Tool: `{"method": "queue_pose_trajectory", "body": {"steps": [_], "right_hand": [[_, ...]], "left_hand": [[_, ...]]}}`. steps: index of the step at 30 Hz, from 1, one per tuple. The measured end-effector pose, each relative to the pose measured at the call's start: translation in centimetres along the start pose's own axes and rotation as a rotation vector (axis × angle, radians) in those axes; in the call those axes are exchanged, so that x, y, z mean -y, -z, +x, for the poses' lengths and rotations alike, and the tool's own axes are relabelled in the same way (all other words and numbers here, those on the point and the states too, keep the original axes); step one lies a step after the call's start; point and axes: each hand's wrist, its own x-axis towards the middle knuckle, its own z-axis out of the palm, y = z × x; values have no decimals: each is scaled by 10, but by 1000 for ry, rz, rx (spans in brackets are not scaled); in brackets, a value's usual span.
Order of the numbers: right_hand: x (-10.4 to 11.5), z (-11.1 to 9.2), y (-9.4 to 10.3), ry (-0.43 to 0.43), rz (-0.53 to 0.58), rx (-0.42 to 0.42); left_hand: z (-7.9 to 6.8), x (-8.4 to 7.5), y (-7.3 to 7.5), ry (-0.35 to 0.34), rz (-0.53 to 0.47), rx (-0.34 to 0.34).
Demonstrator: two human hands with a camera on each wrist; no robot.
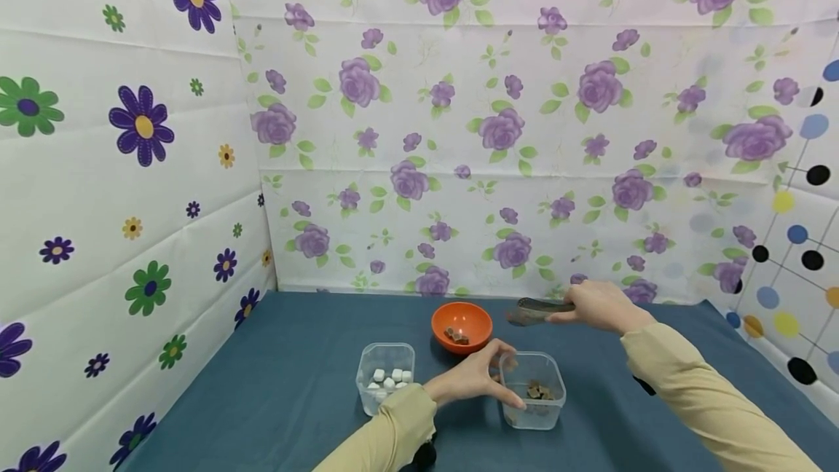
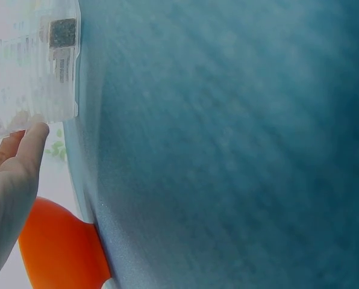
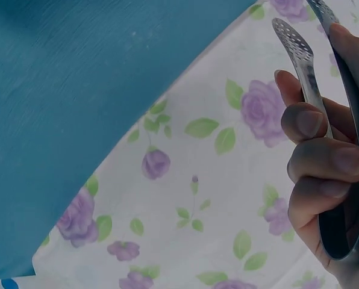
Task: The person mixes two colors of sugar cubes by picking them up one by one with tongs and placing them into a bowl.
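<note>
My right hand (image 1: pixel 599 306) holds metal tongs (image 1: pixel 537 310) in the air to the right of the orange bowl. In the right wrist view its fingers curl round the tongs (image 3: pixel 312 78), whose perforated tips stand apart with nothing seen between them. My left hand (image 1: pixel 475 379) grips the left side of a clear plastic container (image 1: pixel 534 419), thumb at the front and fingers at the back. Several brown cubes (image 1: pixel 539 389) lie in that container. The orange bowl (image 1: pixel 477 319) behind it holds several brown cubes (image 1: pixel 457 336). In the left wrist view, fingertips touch the container (image 2: pixel 35 78).
A second clear container (image 1: pixel 387 348) with several white cubes (image 1: pixel 390 384) stands left of my left hand. Blue cloth (image 1: pixel 262 384) covers the table. Floral sheets (image 1: pixel 406 108) rise behind it and at both sides.
</note>
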Motion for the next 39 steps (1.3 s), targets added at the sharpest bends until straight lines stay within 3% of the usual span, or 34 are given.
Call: {"method": "queue_pose_trajectory", "body": {"steps": [9,25,33,39], "right_hand": [[-5,-18,10,15,2,-3],[8,-38,31,83,-71,-17],[29,-44,41,119,-43,87],[42,-40,34,131,-41,150]], "left_hand": [[1,1,0,-13,14,1],[1,2,1,-37,3,15],[2,0,0,-34,20,14],[1,-1,-1,-20,15,5]]}}
